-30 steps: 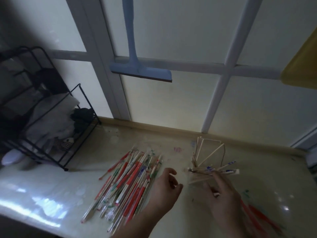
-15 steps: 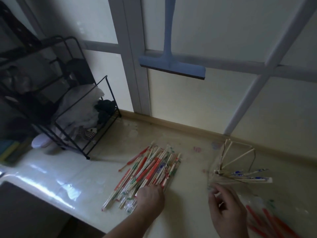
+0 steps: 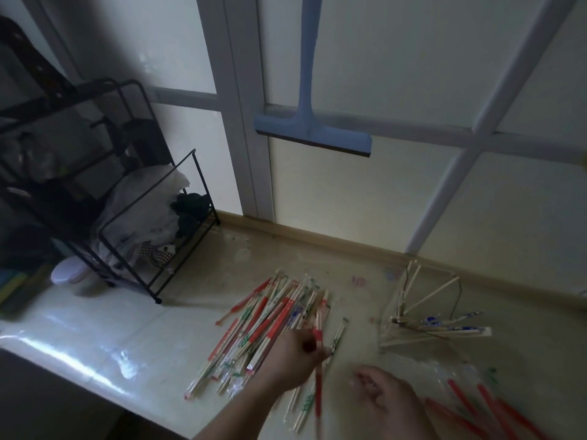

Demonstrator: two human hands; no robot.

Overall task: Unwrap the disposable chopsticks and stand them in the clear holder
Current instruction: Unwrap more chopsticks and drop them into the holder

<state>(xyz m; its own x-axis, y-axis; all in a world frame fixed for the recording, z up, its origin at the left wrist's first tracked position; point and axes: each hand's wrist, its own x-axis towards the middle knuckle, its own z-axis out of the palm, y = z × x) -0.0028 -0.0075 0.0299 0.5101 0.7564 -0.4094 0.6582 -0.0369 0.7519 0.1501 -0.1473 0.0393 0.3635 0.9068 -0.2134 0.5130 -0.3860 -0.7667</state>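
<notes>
A pile of wrapped chopsticks (image 3: 263, 325) in red, green and blue printed sleeves lies on the pale counter (image 3: 133, 338). My left hand (image 3: 293, 357) is at the pile's right edge and pinches two wrapped pairs (image 3: 317, 385), one with a red sleeve, lifting them off the heap. The clear holder (image 3: 422, 308) stands to the right with several bare chopsticks leaning in it and a few wrapped ones across it. My right hand (image 3: 386, 396) hovers low between pile and holder, blurred, fingers loosely bent and holding nothing.
Empty red-printed wrappers (image 3: 476, 404) lie at the lower right. A black wire rack (image 3: 133, 217) with cloths stands at the left. A blue squeegee (image 3: 313, 128) hangs on the window behind. The counter's front edge runs along the lower left.
My left hand, which lay on the pile, has pinched two wrapped pairs and pulled them to the right. My right hand drew back from the holder toward me. The view shifted left.
</notes>
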